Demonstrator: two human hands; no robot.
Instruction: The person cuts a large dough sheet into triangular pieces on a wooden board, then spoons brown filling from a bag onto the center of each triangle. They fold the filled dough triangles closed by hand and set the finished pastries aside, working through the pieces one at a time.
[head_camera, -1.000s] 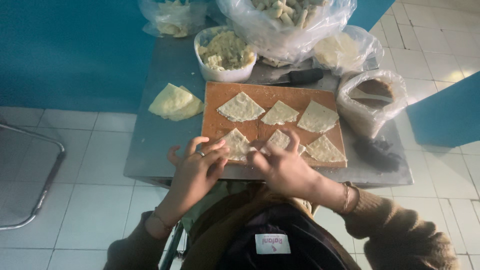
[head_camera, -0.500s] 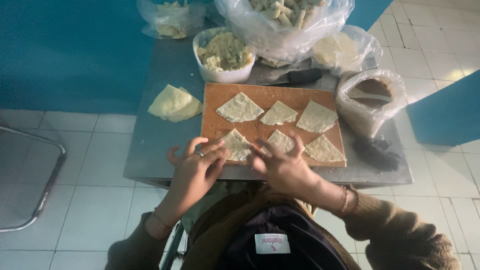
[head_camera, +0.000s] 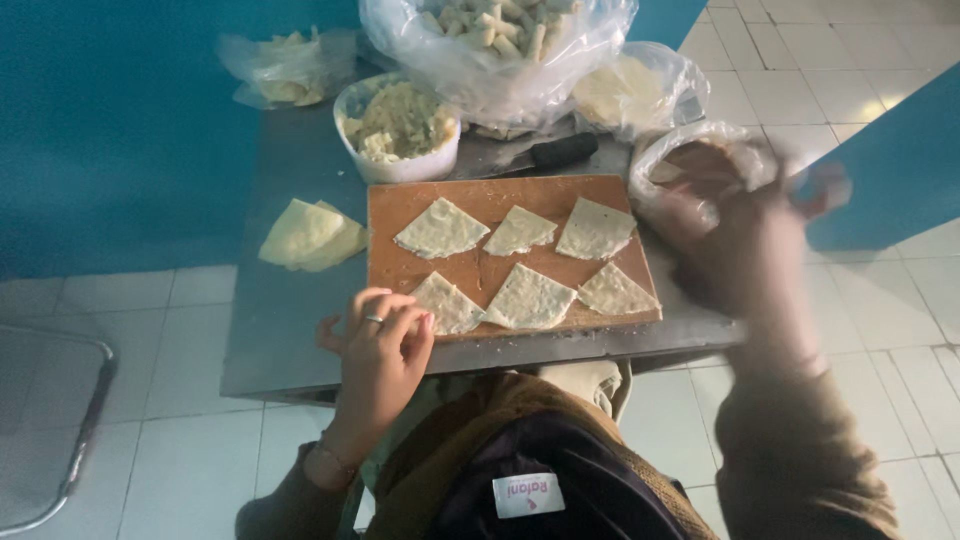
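The left hand (head_camera: 378, 345) stays at the near left corner of the wooden board (head_camera: 480, 200), fingers loosely curled, tips touching the nearest triangular dough wrapper (head_camera: 448, 303), grasping nothing. The right hand (head_camera: 745, 235) has left the near wrappers it pressed a moment ago and is now raised, blurred, fingers spread and empty, over the open plastic bag (head_camera: 700, 150) beyond the board's right edge. Farther off, past the left hand, sits the white bowl of filling (head_camera: 400, 125).

My single head-worn view, looking steeply down, close over the wooden board (head_camera: 512, 262), metal table (head_camera: 290, 310), tiled floor.
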